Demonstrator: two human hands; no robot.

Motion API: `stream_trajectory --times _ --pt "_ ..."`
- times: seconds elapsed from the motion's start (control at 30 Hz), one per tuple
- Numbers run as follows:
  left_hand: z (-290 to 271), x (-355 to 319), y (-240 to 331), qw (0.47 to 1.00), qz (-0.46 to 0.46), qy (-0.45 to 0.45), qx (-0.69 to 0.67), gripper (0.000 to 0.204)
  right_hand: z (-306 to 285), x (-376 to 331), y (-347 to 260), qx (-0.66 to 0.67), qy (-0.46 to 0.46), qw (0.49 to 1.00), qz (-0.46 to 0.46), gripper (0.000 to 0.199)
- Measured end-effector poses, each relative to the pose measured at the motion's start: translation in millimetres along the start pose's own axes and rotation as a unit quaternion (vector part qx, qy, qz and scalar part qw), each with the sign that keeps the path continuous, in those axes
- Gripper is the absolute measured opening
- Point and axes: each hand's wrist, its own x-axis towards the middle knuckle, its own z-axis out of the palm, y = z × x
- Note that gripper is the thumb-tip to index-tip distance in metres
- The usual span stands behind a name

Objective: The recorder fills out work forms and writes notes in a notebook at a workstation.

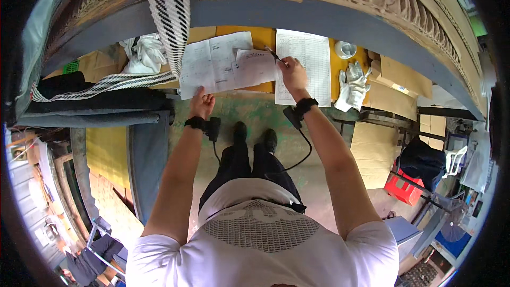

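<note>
Your left hand point(202, 103) pinched the lower edge of the papers point(223, 64) spread on the counter point(260, 34), while your right hand point(292, 74) was closed on a pen point(273, 55) at their right edge — beside a printed table sheet point(304, 64), with white gloves point(353, 87) lying further right.

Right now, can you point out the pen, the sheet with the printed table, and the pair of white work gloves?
pen point(273, 55), head view, middle of its shaft, held in the right hand.
sheet with the printed table point(305, 56), head view, its upper middle.
white work gloves point(352, 87), head view, the palm of the upper glove.
</note>
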Motion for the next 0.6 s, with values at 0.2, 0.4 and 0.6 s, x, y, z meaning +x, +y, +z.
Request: stream_trajectory --times 0.2,0.4,0.6 --pt "-8 -5 13 0.997 0.049 -0.026 0.049 0.036 43 54 -11 -0.014 -0.022 0.999 -0.035 0.023" --pt "-2 -34 -14 0.99 0.012 0.098 0.097 0.018 56 42 -22 -0.111 0.064 0.99 -0.052 0.042" --pt "72 -25 -48 0.889 0.208 -0.045 0.406 0.033 34 -10 -16 -0.129 0.007 0.991 0.037 0.061"
